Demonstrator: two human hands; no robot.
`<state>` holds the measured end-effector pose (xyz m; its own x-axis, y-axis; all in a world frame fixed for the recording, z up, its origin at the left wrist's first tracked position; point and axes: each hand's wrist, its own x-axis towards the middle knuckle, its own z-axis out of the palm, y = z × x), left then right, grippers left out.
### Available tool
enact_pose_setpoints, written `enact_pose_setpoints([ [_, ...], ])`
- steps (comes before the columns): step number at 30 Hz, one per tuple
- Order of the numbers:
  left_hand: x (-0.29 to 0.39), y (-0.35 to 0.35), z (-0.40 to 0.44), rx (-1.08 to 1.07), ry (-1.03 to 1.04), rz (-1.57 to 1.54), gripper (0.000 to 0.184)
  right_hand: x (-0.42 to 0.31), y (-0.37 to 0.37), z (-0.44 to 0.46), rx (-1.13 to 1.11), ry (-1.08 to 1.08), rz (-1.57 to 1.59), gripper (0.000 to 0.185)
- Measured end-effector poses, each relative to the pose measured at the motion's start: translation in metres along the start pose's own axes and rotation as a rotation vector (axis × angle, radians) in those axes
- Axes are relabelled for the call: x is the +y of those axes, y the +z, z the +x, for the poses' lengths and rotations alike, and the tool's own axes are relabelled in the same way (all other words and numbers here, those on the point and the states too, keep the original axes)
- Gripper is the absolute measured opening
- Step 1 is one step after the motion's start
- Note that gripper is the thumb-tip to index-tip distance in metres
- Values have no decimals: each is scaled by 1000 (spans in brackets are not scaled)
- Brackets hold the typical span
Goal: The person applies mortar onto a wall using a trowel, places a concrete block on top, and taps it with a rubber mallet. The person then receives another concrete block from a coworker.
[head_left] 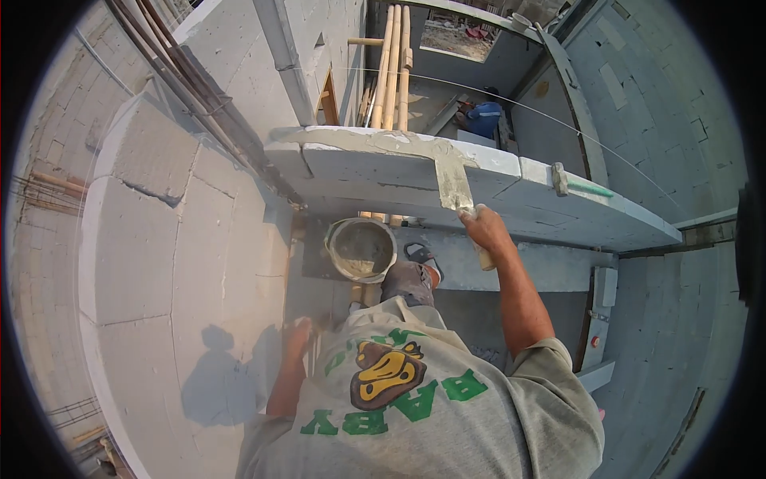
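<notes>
My right hand [485, 231] is wrapped round the handle of a trowel [454, 182]. The trowel's flat blade lies against the near face and top edge of the block wall [367, 168]. Grey mortar [391, 143] is spread along the wall's top, from its left end to about the blade. My left hand [299, 331] is low beside the left block wall, smeared, and its fingers cannot be made out. A round bucket [361, 250] with some mortar at its bottom stands in front of me, left of my leg.
A mallet with a green handle [589, 188] lies on the wall's top at the right. A string runs above the wall. Beyond it are bamboo poles [391, 68] and a crouching person in blue [483, 118]. Tall block walls [136, 263] stand at both sides.
</notes>
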<state>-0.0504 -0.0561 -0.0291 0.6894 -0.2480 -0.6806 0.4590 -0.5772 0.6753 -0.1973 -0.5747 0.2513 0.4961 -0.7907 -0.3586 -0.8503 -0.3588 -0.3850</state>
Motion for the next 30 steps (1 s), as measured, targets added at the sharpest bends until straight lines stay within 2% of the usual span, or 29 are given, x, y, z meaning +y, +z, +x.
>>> enact_pose_setpoints([
  [2, 7, -6, 4, 23, -30, -87, 39, -17, 7, 7, -120, -185, -9, 47],
  [5, 34, -7, -22, 95, -50, -238, 44, -47, 45, 10, -314, -272, -105, 41],
  [8, -25, -12, -18, 251, -1, -136, 47, -54, 102, 28, -487, -398, -228, 41],
  [9, -36, -10, -24, 283, -60, -69, 50, -58, 119, 36, -532, -458, -304, 43],
  [10, -44, -3, -37, 304, -126, -2, 54, -58, 136, 43, -582, -513, -383, 46],
  [11, -53, 1, -54, 229, -48, -33, 56, -57, 154, 53, -619, -520, -411, 46],
  [13, -77, 29, -79, 283, -145, -50, 53, -49, 195, 75, -607, -419, -580, 41],
  [14, -76, 37, -85, 276, -317, -74, 49, -40, 218, 83, -631, -417, -599, 41],
  [15, -45, 44, -96, 267, -489, -98, 44, -31, 244, 94, -564, -420, -704, 38],
  [16, -81, 55, -85, 266, -506, -109, 44, -27, 265, 107, -491, -427, -806, 35],
  [17, -149, 73, -78, 217, -452, -83, 42, -27, 283, 120, -508, -433, -822, 35],
  [20, -220, 119, -74, 163, -321, -138, 34, -27, 333, 152, -662, -456, -998, 34],
  [22, -158, 131, -65, 231, -423, -256, 39, -48, 367, 168, -794, -349, -1054, 38],
  [23, -99, 130, -59, 240, -582, -432, 52, -56, 387, 180, -805, -363, -1066, 38],
  [25, -109, 154, -53, 224, -561, -491, 57, -58, 427, 196, -732, -230, -952, 34],
  [26, -114, 163, -46, 204, -511, -543, 63, -60, 448, 206, -745, -240, -954, 34],
  [29, -84, 176, -47, 214, -574, -600, 63, -58, 505, 221, -811, -292, -993, 34],
  [30, -94, 181, -49, 223, -587, -597, 63, -69, 516, 218, -809, -365, -1005, 35],
])
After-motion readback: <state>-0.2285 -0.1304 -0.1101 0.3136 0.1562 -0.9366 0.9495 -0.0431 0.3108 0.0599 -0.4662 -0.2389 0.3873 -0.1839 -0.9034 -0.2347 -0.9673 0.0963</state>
